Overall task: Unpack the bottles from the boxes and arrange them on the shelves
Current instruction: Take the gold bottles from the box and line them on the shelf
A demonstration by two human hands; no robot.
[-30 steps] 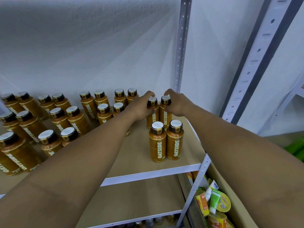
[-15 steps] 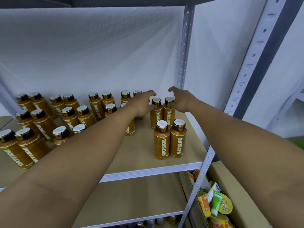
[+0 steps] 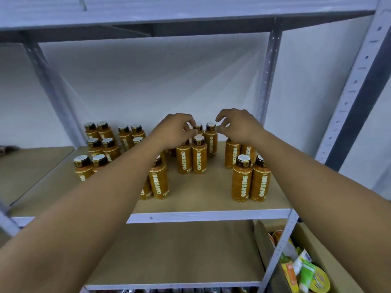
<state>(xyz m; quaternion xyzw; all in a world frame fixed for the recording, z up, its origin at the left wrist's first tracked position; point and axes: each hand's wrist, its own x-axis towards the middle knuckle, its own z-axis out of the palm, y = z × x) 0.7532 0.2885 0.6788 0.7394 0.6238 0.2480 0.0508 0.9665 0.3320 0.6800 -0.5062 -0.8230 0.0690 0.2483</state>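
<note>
About nineteen bottles [image 3: 242,180] are standing on the shelf [image 3: 201,193]. You're reaching both arms toward twelve o'clock, fingers curled. Your right hand [image 3: 241,127] is gripping nothing, and I cannot tell whether your left hand [image 3: 173,132] is gripping anything.

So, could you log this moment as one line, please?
left hand: at cap of rear bottle, grip unclear | right hand: curled beside neighbouring bottle, grip unclear | shelf: other bottles upright
</note>
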